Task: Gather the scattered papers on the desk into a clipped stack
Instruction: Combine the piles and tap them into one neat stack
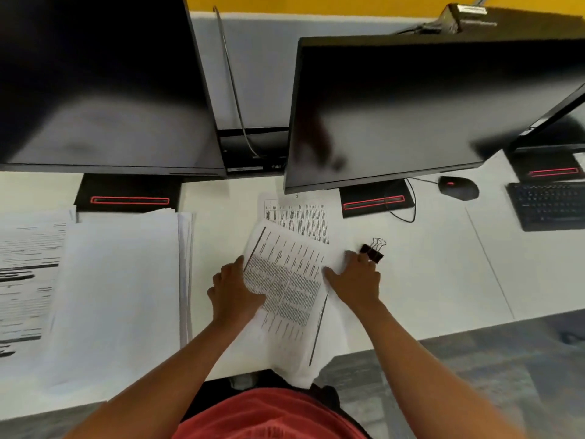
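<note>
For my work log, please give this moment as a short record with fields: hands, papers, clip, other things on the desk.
left hand: holds the left edge of the printed sheets, thumb on top
right hand: rests on the right edge of the same sheets, fingers relaxed
binder clip: black, on the desk just beyond the right fingertips, not yet on any paper
loose sheet: with a table, partly under the held sheets
paper pile: at the left, not gathered
other: two monitors, mouse, keyboard
</note>
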### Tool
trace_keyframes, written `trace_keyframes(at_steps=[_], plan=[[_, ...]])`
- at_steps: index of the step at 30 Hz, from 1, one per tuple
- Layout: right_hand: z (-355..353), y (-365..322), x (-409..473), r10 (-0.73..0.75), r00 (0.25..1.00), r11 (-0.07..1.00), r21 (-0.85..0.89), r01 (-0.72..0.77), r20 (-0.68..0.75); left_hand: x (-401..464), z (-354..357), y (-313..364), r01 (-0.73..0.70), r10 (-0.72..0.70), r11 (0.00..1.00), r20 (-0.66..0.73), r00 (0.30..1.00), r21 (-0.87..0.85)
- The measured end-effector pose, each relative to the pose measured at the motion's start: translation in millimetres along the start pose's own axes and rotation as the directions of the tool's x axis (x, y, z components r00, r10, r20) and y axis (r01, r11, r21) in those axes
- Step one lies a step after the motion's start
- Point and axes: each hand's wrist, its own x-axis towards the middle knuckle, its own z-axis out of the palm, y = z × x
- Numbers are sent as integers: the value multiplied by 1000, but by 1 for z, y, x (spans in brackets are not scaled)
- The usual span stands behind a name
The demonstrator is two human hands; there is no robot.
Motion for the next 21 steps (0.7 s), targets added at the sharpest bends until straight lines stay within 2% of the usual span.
trace_keyframes(at_steps=[2, 5, 7, 11, 14, 16, 18, 21], plan=[[0, -9, -1, -7, 999, 993, 118, 3, 33, -2, 1, 6, 53, -51, 995, 18, 999, -90], [2, -18, -2, 71, 993, 934, 344, -98, 91, -4, 4, 15, 195, -171, 944, 110, 979, -267], [4, -19, -3, 89, 989, 901, 414, -129, 114, -6, 7, 19, 250, -221, 930, 132, 966, -271], [4, -26, -11, 78, 994, 920, 377, -103, 81, -5, 7, 22, 259, -247, 949, 86, 965, -181], [6, -30, -15, 91, 995, 922, 373, -101, 42, -3, 9, 29, 286, -264, 889, 111, 958, -358], [6, -31, -17, 101, 993, 897, 426, -118, 62, -4, 10, 37, 333, -307, 785, 139, 942, -523], [4, -32, -15, 100, 989, 871, 471, -140, 109, -4, 11, 39, 373, -349, 707, 162, 923, -601], [1, -31, -14, 82, 985, 867, 477, -145, 150, 1, 13, 32, 327, -313, 747, 128, 941, -578]])
